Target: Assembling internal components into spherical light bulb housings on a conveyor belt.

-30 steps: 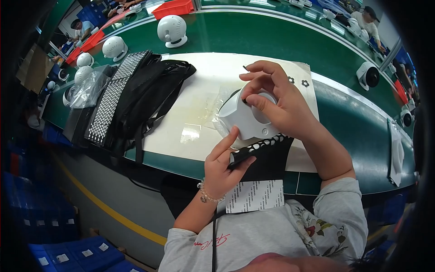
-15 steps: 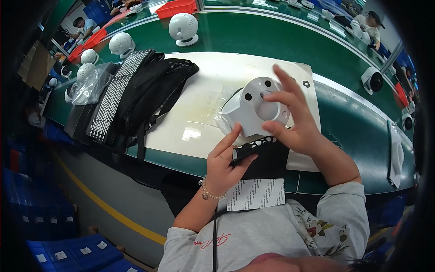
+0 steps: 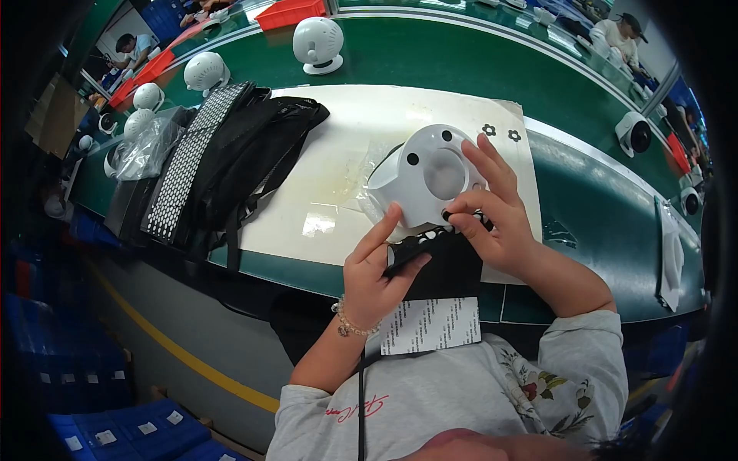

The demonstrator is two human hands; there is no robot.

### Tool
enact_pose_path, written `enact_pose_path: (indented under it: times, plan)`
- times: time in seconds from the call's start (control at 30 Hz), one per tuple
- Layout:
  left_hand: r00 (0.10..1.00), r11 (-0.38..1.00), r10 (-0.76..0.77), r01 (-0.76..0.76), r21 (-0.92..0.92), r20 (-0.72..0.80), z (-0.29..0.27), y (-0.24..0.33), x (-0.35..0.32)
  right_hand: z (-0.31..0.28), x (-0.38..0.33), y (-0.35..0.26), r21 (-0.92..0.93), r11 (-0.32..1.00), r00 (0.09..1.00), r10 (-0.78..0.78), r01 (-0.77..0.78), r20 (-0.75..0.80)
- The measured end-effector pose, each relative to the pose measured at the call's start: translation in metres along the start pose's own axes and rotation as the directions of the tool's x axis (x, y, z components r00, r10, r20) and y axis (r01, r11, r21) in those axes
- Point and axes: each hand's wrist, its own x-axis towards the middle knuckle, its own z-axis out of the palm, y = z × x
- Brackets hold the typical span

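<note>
A white fan-shaped device (image 3: 393, 182) lies tipped over in front of me with its round base turned up. Two black round pads (image 3: 413, 159) show on the base, toward its far side. My left hand (image 3: 370, 283) grips a black sheet of pads (image 3: 442, 270), its upper edge curled over and dotted with pale round gaps; two of its fingers reach up against the device. At the near rim of the base, the thumb and forefinger of my right hand (image 3: 503, 227) pinch a small black round pad (image 3: 447, 215). Whether that pad touches the base is hard to tell.
Under the device lies a pale board (image 3: 307, 180) on the green bench. Black mesh fabric and perforated strips (image 3: 231, 165) are heaped at left, beside a clear plastic bag (image 3: 146, 146). Upright white fans (image 3: 317, 44) stand beyond. Other people (image 3: 619, 42) sit farther off.
My right hand has come down from over the middle of the base to its near rim, its fingers closing on a small black pad. The left hand keeps its hold on the sheet.
</note>
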Motion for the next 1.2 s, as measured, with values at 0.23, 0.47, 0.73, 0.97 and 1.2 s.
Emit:
enact_pose_path:
  times: [0.23,0.47,0.73,0.97,1.2]
  plan:
    - [1.000,1.000,0.000,0.000,-0.003,-0.003,0.000,0.002,0.000,0.005,0.003,-0.004,0.382,0.917,0.987,0.151,-0.117,-0.059]
    - [0.999,0.999,-0.039,0.039,-0.025,-0.002,0.001,0.000,-0.001,-0.001,0.001,-0.004,0.115,0.988,0.994,0.106,-0.101,-0.032]
    - [0.998,0.998,-0.058,0.057,-0.017,-0.013,0.001,0.000,0.000,-0.004,-0.005,0.001,-0.469,0.837,0.931,-0.358,0.283,-0.076]
    - [0.997,0.996,-0.080,0.080,-0.035,-0.015,0.002,0.002,0.000,0.010,-0.001,-0.008,-0.210,0.877,0.896,-0.444,0.432,-0.014]
    - [0.999,0.999,-0.031,0.030,-0.023,-0.025,0.001,-0.001,-0.001,-0.012,0.004,0.016,0.234,0.964,0.970,0.166,-0.123,-0.176]
